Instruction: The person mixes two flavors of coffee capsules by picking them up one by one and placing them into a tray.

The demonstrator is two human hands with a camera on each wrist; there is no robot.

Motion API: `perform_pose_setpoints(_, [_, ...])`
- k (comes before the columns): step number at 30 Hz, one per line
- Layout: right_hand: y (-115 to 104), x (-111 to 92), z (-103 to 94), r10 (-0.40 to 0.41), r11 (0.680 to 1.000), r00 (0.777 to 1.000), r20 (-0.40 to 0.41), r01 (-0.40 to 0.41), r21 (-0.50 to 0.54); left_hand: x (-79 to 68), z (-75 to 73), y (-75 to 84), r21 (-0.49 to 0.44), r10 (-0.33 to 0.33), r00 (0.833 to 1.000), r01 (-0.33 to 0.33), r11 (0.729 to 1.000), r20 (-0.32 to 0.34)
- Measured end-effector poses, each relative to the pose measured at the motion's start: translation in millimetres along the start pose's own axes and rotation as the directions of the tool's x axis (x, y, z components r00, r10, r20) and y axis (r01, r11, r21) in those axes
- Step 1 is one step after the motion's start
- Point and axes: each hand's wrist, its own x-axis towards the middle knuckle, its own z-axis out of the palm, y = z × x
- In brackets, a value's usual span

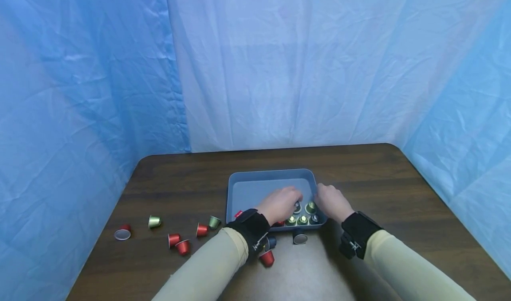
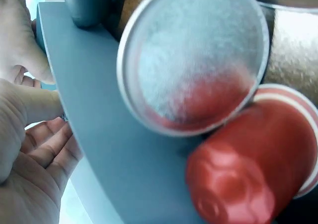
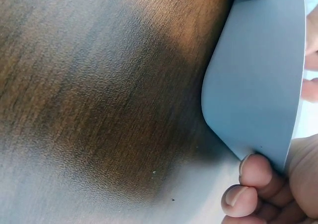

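Head view: my left hand (image 1: 279, 205) bends over the shallow grey-blue, rounded-rectangular tray (image 1: 253, 190), a dark, cup-shaped metallic capsule (image 1: 297, 207) right at its fingertips.
I cannot tell whether my left fingers pinch that capsule; it sits inside the tray, just to their right and seemingly upright, closer to them than to my right hand (image 1: 333, 202), which is clamped on the tray's right wall. Beyond it to the right stands a shiny green, cup-shaped metallic capsule (image 1: 311, 208). The tray's long axis runs left to right before me. Outside, just in front of the near wall, a black, cup-shaped capsule (image 1: 300, 237) lies tipped on the brown wood-grain table (image 1: 191, 172).
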Motion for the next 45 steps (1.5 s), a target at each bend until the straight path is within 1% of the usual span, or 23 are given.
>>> perform_pose_setpoints(2, [0.4,-0.1,0.3,0.002,1.0,1.0,0.004,-0.002,0.002,0.5,1.3,1.6,0.006,-0.001,1.0,0.001,1.0,0.003])
perform_pose_setpoints(9, [0.2,-0.9,0.4,-0.003,1.0,1.0,0.003,0.003,-0.003,0.5,2.2,6.2,-0.006,-0.034,0.999,0.035,0.999,0.04])
perform_pose_setpoints(11, [-0.1,-1.3,0.3,-0.002,1.0,1.0,0.004,0.002,-0.003,-0.1,2.1,5.9,-0.013,-0.031,0.999,0.032,0.999,0.043])
perform_pose_setpoints(15, [0.8,-2.1,0.5,-0.018,1.0,1.0,-0.01,0.017,-0.015,-2.3,1.3,2.6,-0.066,0.007,0.999,-0.005,0.998,0.037])
perform_pose_setpoints(19, [1.8,-2.8,0.6,-0.047,0.999,0.998,-0.035,0.047,-0.023,-6.1,-0.5,-3.2,-0.144,0.071,0.997,-0.07,0.987,0.005])
perform_pose_setpoints(21, [1.7,-2.9,0.1,-0.048,0.999,0.998,-0.035,0.047,-0.016,-9.4,-3.9,-5.2,-0.187,0.079,0.997,-0.077,0.979,0.0])
perform_pose_setpoints(24, [1.7,-2.3,-0.6,-0.041,0.999,0.999,-0.029,0.041,-0.01,-15.4,-9.6,-9.7,-0.218,0.087,0.996,-0.085,0.972,0.0])
perform_pose_setpoints(26, [1.2,-2.1,-0.9,-0.03,1.0,0.999,-0.02,0.03,-0.005,-20.7,-14.8,-12.5,-0.229,0.081,0.997,-0.077,0.97,0.01])
perform_pose_setpoints(30, [-0.3,-2.3,-1.0,-0.011,1.0,1.0,-0.002,0.011,0.001,-32.4,-25.9,-19.2,-0.212,0.072,0.997,-0.063,0.975,0.033])
perform_pose_setpoints(36, [-2.0,-2.6,-1.6,-0.012,1.0,1.0,0.004,0.012,-0.006,-54.6,-41.4,-28.9,-0.126,0.032,0.996,-0.02,0.992,0.086])
perform_pose_setpoints(40, [-2.8,-2.5,-2.3,-0.01,1.0,1.0,0.003,0.01,-0.01,-69.2,-50.5,-34.7,-0.081,0.029,0.996,-0.022,0.996,0.085])
perform_pose_setpoints(45, [-2.3,-3.5,-2.3,0.003,1.0,1.0,0.014,-0.003,-0.009,-85.0,-58.9,-41.0,-0.046,0.037,0.997,-0.034,0.998,0.066])
